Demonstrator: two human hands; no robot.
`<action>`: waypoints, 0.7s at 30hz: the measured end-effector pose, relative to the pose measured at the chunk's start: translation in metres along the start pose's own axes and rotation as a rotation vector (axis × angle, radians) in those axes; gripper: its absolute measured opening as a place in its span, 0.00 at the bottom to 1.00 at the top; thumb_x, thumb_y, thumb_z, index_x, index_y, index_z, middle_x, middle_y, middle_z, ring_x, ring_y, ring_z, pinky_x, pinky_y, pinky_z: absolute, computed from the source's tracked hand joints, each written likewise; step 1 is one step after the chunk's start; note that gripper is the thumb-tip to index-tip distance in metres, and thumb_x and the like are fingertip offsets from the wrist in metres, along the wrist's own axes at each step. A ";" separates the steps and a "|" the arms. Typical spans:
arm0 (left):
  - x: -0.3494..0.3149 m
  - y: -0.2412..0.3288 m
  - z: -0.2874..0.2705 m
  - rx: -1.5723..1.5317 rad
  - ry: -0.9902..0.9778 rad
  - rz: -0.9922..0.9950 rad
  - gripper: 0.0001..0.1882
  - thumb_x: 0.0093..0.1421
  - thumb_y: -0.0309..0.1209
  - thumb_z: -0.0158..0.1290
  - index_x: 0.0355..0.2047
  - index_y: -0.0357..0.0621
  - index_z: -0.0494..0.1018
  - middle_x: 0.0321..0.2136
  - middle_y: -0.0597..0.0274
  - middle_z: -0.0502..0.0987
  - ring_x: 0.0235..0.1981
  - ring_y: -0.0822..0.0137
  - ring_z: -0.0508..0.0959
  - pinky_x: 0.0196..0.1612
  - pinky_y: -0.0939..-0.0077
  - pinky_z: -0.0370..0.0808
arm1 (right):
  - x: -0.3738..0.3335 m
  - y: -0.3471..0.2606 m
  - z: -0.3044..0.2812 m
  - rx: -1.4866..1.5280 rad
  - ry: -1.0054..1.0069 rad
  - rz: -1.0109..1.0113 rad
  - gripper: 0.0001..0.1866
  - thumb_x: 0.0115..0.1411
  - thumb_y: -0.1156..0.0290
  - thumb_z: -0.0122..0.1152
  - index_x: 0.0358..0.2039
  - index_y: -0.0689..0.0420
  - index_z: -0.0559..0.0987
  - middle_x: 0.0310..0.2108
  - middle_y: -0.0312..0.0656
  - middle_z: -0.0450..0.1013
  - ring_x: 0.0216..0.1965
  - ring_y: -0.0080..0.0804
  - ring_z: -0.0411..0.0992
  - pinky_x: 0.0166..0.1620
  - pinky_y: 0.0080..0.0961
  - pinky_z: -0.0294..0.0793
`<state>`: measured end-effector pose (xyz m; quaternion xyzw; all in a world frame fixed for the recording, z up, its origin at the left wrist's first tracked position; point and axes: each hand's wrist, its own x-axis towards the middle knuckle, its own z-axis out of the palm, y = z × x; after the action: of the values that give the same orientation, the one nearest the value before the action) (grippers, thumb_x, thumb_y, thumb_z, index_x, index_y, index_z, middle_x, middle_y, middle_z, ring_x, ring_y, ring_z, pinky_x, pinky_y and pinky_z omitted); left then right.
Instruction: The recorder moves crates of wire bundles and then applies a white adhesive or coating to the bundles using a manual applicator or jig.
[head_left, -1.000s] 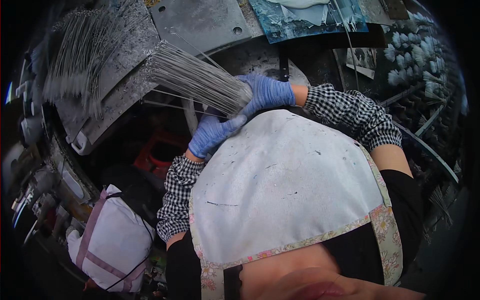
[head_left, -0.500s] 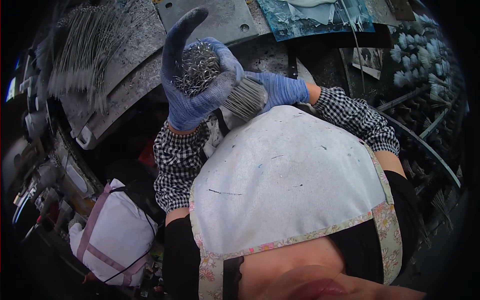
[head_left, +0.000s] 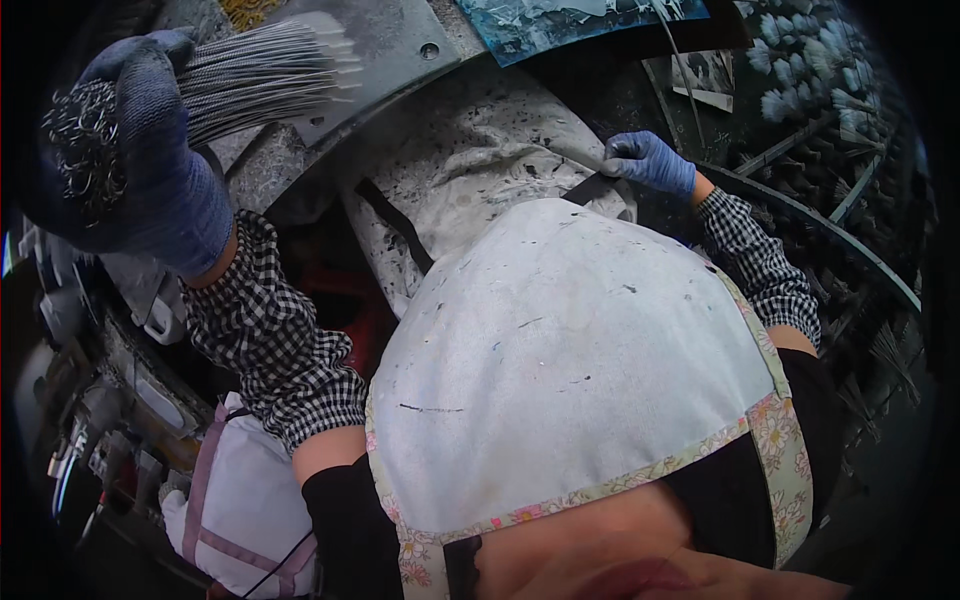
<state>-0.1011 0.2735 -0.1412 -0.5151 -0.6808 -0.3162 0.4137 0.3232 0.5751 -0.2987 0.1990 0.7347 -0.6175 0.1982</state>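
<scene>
At the far left, my left hand (head_left: 165, 160), in a blue knit glove, is closed around a thick bundle of twisted-wire brushes (head_left: 265, 75). Their looped wire ends bunch on the left side of the fist, and the straight stems run to the right, with pale tips over a grey metal plate (head_left: 385, 50). My right hand (head_left: 650, 162), gloved alike, is at the right with its fingers pinched at the edge of a stained white cloth (head_left: 480, 150), beside a black strap (head_left: 592, 188). That cloth lies spread across my lap beyond the white apron (head_left: 560, 340).
A blue smeared board (head_left: 580, 25) lies on the bench at the top. Several pale-tufted brushes (head_left: 800, 60) stand at the right behind a metal rail (head_left: 820, 240). Lower left is a white bag with mauve bands (head_left: 250, 490); a red thing (head_left: 350, 305) shows under the bench.
My left hand has carried the brush bundle up and left from in front of my apron. My right hand has left the bundle and moved right to the cloth's edge.
</scene>
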 end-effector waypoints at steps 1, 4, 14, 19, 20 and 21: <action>-0.009 -0.011 0.012 -0.165 0.027 -0.099 0.16 0.57 0.26 0.61 0.45 0.38 0.72 0.38 0.59 0.78 0.30 0.64 0.82 0.31 0.73 0.83 | -0.003 -0.005 -0.008 0.072 -0.046 0.074 0.12 0.60 0.63 0.65 0.33 0.59 0.80 0.28 0.30 0.74 0.33 0.15 0.68 0.41 0.18 0.71; 0.002 0.033 0.038 -0.901 0.077 -0.285 0.20 0.56 0.26 0.62 0.47 0.34 0.70 0.34 0.54 0.80 0.31 0.64 0.82 0.32 0.71 0.84 | -0.013 0.014 -0.024 0.063 -0.048 0.083 0.10 0.61 0.65 0.64 0.36 0.59 0.79 0.31 0.29 0.75 0.35 0.16 0.69 0.44 0.18 0.72; 0.005 -0.001 0.043 -0.864 -0.055 -0.343 0.28 0.50 0.24 0.66 0.49 0.31 0.65 0.30 0.49 0.80 0.28 0.60 0.82 0.32 0.68 0.86 | -0.010 -0.007 -0.016 0.075 -0.129 0.102 0.22 0.66 0.54 0.55 0.49 0.59 0.78 0.40 0.36 0.76 0.41 0.21 0.71 0.48 0.22 0.72; 0.011 0.019 0.044 -0.963 -0.017 -0.323 0.27 0.52 0.22 0.64 0.49 0.29 0.64 0.28 0.47 0.80 0.28 0.58 0.82 0.32 0.68 0.85 | -0.009 -0.013 -0.018 0.325 -0.088 0.190 0.25 0.67 0.48 0.50 0.45 0.58 0.80 0.37 0.36 0.77 0.37 0.21 0.72 0.44 0.21 0.73; 0.009 0.017 0.043 -0.935 -0.016 -0.337 0.27 0.52 0.22 0.64 0.50 0.29 0.63 0.28 0.47 0.80 0.28 0.57 0.82 0.32 0.67 0.85 | -0.008 -0.013 -0.018 0.414 -0.112 0.187 0.25 0.67 0.48 0.50 0.44 0.58 0.81 0.35 0.35 0.77 0.35 0.21 0.72 0.44 0.21 0.73; 0.008 0.016 0.042 -0.907 -0.015 -0.352 0.28 0.52 0.22 0.63 0.50 0.29 0.63 0.28 0.47 0.80 0.27 0.57 0.82 0.32 0.67 0.85 | -0.008 -0.013 -0.017 0.504 -0.136 0.185 0.24 0.66 0.49 0.51 0.43 0.57 0.81 0.34 0.34 0.78 0.34 0.20 0.72 0.43 0.20 0.73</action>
<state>-0.0971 0.3171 -0.1535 -0.5230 -0.5542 -0.6423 0.0828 0.3222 0.5897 -0.2813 0.2663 0.5218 -0.7720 0.2467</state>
